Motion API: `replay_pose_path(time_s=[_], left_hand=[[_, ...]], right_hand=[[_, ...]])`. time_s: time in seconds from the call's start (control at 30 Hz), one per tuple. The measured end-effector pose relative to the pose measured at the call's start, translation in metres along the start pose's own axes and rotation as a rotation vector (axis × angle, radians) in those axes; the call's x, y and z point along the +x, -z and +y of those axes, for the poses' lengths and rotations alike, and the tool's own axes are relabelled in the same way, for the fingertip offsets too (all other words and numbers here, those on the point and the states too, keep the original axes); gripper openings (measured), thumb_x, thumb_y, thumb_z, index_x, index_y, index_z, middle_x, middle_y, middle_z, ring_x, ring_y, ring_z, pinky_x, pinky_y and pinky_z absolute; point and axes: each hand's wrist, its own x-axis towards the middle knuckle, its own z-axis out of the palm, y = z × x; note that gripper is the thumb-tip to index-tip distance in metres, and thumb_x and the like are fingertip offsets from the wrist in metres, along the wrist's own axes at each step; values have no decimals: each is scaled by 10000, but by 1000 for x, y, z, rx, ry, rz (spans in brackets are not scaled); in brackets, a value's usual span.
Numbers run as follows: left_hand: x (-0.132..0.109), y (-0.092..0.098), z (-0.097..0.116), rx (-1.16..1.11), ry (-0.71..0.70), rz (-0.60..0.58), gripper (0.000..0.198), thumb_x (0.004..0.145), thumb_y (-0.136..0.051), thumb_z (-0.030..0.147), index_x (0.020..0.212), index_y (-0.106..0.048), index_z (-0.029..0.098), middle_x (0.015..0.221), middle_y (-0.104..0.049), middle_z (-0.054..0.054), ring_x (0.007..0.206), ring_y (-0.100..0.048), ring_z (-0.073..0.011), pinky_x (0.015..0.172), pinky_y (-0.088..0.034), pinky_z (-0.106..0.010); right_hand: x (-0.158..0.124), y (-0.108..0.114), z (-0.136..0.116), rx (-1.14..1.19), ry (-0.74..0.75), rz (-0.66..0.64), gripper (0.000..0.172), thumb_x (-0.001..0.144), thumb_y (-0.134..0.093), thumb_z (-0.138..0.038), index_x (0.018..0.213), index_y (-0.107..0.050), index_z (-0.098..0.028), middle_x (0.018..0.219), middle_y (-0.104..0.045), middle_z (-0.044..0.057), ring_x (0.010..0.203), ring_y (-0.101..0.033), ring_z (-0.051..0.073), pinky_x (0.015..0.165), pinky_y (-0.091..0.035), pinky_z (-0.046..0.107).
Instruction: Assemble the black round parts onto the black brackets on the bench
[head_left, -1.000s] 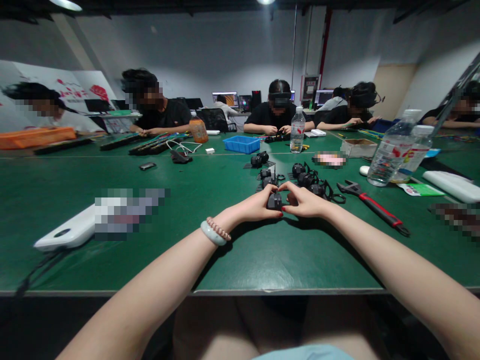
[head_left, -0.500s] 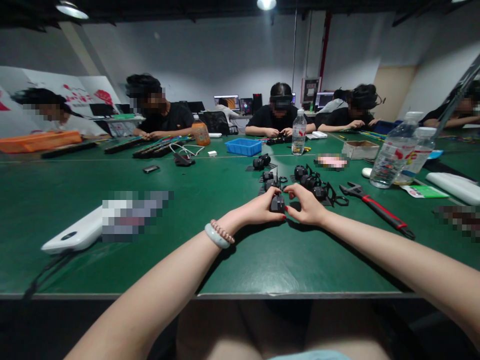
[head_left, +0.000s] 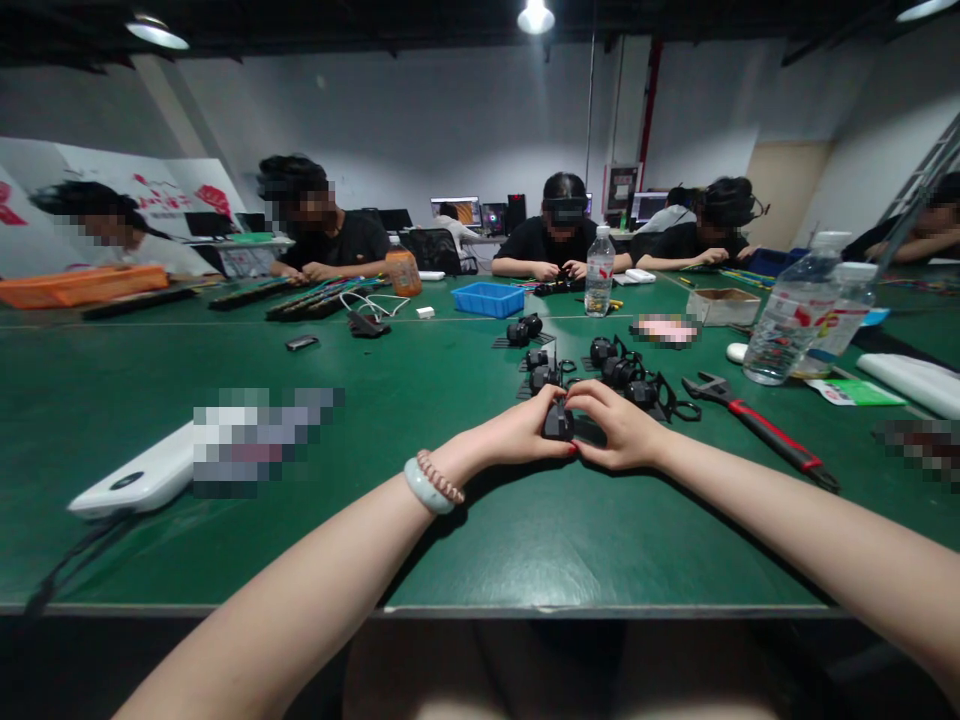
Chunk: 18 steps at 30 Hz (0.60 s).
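Observation:
My left hand [head_left: 521,436] and my right hand [head_left: 619,428] meet on the green table [head_left: 525,520], both pinched around one small black part [head_left: 559,422] held between their fingertips. A pale bangle and a bead bracelet sit on my left wrist. Just beyond my hands lie several more small black parts [head_left: 611,370] and flat black pieces in a loose cluster.
An adjustable wrench with a red handle [head_left: 757,425] lies right of my hands. Two water bottles [head_left: 795,310] stand at the right, a white device [head_left: 131,480] lies at the left, a blue tray [head_left: 487,298] further back. Several people work across the table.
My hands have shifted slightly and closed tighter round the black part; my right hand now lies flatter over it. The view has tilted a little.

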Motion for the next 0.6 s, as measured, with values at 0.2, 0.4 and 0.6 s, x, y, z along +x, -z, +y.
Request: replay_pose_path(time_s=[0.2,0.4,0.6], left_hand=[[-1,0,4,-7,-6,-21,590,612,-580,414,1092,-341,167,974,-506,-67,838,-509,-185,707,-398,-287],[-2,-1,5,5,-20,-34,587,614,-578,410,1092,-339,166,976,-501,-64,844,-506,-185,705,-396,-284],[-1,-1,7,0,-8,-28,578,613,-581,397,1089,-345,169,968,-506,-62,837,-506,-180,718,-391,-289]], right_hand=[[-1,1,-2,-5,19,-34,425,633,-545,-191,1032,-401,-168,1055,-413,117,969,-425,199,804,-410,347],[0,1,-3,-10,49,-33,397,627,-554,-177,999,-416,-166,1030,-428,120,953,-441,199,771,-424,341],[-1,1,-4,-30,30,-44,374,630,-544,-160,983,-420,-166,1018,-435,116,942,-447,193,754,-433,323]])
